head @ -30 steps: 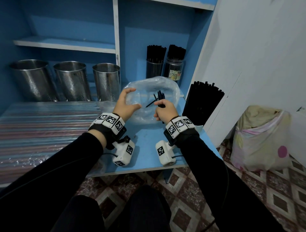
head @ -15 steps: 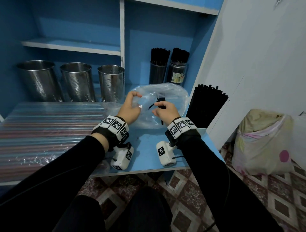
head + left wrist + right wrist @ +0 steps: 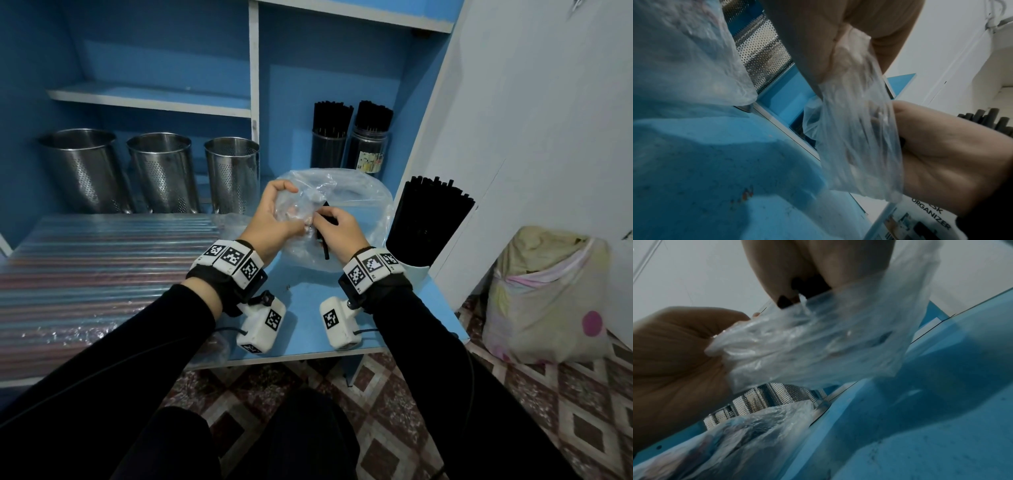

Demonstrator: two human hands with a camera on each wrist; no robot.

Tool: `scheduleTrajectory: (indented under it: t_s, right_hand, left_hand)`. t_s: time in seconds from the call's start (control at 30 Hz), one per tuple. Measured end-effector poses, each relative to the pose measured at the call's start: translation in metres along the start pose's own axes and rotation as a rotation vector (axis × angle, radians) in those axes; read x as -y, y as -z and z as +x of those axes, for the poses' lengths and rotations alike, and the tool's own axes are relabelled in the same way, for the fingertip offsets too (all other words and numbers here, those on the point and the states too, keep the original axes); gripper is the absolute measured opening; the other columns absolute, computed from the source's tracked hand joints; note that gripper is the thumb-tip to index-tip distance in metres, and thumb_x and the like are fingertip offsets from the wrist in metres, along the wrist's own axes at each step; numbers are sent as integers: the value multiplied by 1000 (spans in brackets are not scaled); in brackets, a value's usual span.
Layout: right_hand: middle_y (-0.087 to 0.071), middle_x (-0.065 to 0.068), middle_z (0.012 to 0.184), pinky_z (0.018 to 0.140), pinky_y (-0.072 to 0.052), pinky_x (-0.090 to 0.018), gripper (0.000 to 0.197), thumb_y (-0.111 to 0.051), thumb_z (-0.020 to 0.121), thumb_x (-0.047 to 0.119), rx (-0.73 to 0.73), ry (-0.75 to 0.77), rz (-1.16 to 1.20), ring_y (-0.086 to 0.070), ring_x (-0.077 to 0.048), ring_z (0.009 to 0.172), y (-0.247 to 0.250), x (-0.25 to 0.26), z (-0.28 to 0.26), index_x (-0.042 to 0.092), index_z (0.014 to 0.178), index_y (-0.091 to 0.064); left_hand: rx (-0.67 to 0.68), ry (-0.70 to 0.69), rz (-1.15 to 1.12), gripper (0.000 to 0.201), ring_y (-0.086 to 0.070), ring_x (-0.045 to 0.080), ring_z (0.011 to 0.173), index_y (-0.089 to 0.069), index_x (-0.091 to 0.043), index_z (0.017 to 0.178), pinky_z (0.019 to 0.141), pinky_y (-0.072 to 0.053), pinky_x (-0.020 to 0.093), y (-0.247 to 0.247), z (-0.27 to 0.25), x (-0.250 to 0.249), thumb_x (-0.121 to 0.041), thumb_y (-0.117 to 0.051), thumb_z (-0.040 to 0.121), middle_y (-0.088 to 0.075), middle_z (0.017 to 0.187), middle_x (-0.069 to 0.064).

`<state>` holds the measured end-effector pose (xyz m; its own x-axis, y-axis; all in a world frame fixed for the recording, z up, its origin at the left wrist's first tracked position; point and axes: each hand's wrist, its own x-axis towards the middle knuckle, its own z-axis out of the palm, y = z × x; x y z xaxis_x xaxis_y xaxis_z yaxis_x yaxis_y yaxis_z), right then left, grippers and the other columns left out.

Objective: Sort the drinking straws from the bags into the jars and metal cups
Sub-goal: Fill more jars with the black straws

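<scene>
**Both my hands on the clear bag, black straws in my right**

At the far left of the head view, a flat pack of striped coloured straws in clear wrap point(image 3: 85, 274) lies across the blue table point(image 3: 308, 298). Behind it, at upper left, three perforated metal cups point(image 3: 164, 171) stand in a row against the blue shelf unit point(image 3: 253, 85).

Just left of centre, my left hand point(image 3: 274, 219) has its fingers curled around a bunched fold of the crumpled clear plastic bag point(image 3: 359, 192); the left wrist view shows the film gathered between thumb and fingers. Touching it at centre, my right hand point(image 3: 339, 229) is closed around a small bundle of black straws point(image 3: 323, 240), whose lower ends poke out below my fist, with the bag's film caught against them.

Behind the bag, at upper centre, two jars packed with black straws point(image 3: 349, 137) stand side by side. At the table's right edge, a tilted white holder full of black straws point(image 3: 431, 219) leans near my right wrist. On the patterned floor at far right sits a pale cloth sack point(image 3: 548, 298).
</scene>
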<state>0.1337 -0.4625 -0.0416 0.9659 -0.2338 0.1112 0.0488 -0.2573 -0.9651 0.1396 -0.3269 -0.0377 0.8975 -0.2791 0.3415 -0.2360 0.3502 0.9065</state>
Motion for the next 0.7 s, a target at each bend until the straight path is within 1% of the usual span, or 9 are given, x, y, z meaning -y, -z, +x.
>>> scheduleTrajectory:
  t_s: [0.07,0.23,0.3,0.37,0.47,0.53,0.6,0.67,0.7]
  right_hand:
    - [-64,-6,106,71,-53,-19,28,-60,94,15,35,-15,43,-61,-13,84,1,0,0,4,120,-61]
    - [-62,-9,83,77,-50,-35,16,-63,88,7,63,-95,161,-58,-19,74,3,-1,-1,4,104,-62]
    - [-63,-7,83,77,-52,-35,13,-65,88,8,77,-91,160,-60,-19,75,4,0,-2,7,101,-62]
    - [-67,-9,87,83,-53,-35,16,-65,89,16,100,-100,120,-62,-20,81,5,1,-3,6,102,-64]
    - [-68,-23,102,94,-50,-42,37,-63,91,22,159,-193,173,-62,-26,91,6,1,-4,-10,111,-64]
    - [-66,-24,99,81,-53,-37,37,-62,92,17,171,-212,255,-63,-26,86,7,1,-6,-13,111,-63]
    - [-65,-19,87,66,-51,-29,21,-61,91,11,152,-196,267,-61,-22,74,8,2,-7,-8,99,-67]
    - [-62,-15,78,67,-50,-31,12,-57,91,5,145,-172,262,-57,-20,67,8,3,-7,2,84,-66]
    - [-61,-14,76,67,-50,-32,13,-56,92,4,149,-166,256,-57,-20,66,7,3,-6,3,83,-65]
  left_hand:
    - [10,-17,1,59,-54,26,90,-44,-22,102,59,-53,21,0,0,0,30,-53,75,-47,117,2]
    - [59,-43,95,59,-56,19,89,-45,-24,100,60,-52,19,3,1,-4,28,-55,74,-48,111,-4]
    - [56,-38,105,61,-54,18,88,-44,-24,100,59,-51,19,4,1,-5,30,-53,73,-47,112,-4]
    - [67,-33,129,62,-53,15,83,-43,-22,103,58,-49,19,4,0,-6,31,-50,72,-45,113,-3]
    - [117,-45,178,64,-57,8,78,-41,-23,105,63,-52,22,1,-1,-8,28,-58,71,-43,114,-5]
    - [157,-52,208,65,-57,9,80,-39,-22,106,68,-53,25,0,-2,-9,27,-64,70,-43,114,-6]
    - [183,-63,267,65,-58,3,82,-37,-19,110,71,-53,25,0,-4,-9,25,-64,70,-42,115,-7]
    - [190,-63,299,67,-59,-2,83,-37,-21,111,72,-54,26,2,-5,-8,25,-63,70,-42,115,-8]
    - [189,-57,302,69,-59,1,86,-37,-24,111,72,-54,29,2,-6,-8,25,-62,70,-41,116,-7]
